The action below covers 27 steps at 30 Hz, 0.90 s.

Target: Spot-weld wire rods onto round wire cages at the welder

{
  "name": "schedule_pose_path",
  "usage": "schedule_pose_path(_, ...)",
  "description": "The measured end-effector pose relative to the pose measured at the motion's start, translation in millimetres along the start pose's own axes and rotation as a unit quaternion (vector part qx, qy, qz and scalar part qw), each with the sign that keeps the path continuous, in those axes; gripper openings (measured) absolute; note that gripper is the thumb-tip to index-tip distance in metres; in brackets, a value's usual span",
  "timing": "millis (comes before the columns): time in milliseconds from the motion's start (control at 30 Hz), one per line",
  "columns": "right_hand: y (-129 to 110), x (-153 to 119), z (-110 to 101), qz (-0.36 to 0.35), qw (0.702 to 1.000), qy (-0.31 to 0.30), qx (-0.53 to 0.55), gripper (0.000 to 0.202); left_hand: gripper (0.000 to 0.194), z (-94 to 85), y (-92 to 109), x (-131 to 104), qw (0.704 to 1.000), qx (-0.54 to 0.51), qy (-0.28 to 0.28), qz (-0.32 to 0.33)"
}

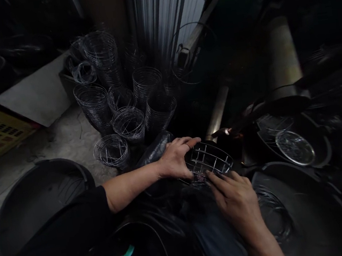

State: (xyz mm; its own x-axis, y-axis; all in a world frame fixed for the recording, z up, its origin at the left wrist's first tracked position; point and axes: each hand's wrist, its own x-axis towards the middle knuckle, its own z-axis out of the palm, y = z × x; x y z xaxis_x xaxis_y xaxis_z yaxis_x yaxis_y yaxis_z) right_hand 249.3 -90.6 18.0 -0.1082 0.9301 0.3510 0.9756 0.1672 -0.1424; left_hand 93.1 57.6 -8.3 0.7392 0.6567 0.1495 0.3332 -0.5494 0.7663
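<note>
Head view: left hand (175, 159) clamps the far-left edge of the wire grid frame (208, 161); right hand (235, 197) pinches its near rim with its fingertips. Best to keep both grips on the rim, clear of the mesh. Stacked wire baskets (124, 104) well left of grip; black tub (308, 210) just right, crowding the wrist.

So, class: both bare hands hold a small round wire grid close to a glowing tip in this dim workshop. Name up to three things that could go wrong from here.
1. Burn: the left hand and right hand are bare on the small round wire grid, close to the glowing orange tip.
2. Cuts: thin wire ends may prick unprotected fingers.
3. Poor light: the dark surroundings could hide slips, and the stacked wire baskets might topple if bumped.
</note>
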Motion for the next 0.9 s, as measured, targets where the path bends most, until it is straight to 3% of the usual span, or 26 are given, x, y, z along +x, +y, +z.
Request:
schedule_pose_path(233, 18, 13, 1, -0.013, 0.996, 0.074, 0.037, 0.019, 0.107, -1.6, 2, 16, 0.998, -0.042, 0.036, 0.005)
schedule_pose_path(467, 35, 28, 0, -0.019, 0.996, 0.070, 0.045, 0.019, 0.107, -0.9, -4, 37, 0.997, -0.065, 0.032, 0.012)
schedule_pose_path(733, 26, 24, -8, -0.010, 0.997, 0.078, 0.017, 0.018, 0.107, -1.8, 2, 33, 0.996, -0.082, 0.042, 0.014)
schedule_pose_path(900, 42, 39, -7, 0.005, 0.996, 0.083, 0.036, 0.021, 0.108, -5.6, 2, 50, 0.995, -0.089, 0.034, 0.000)
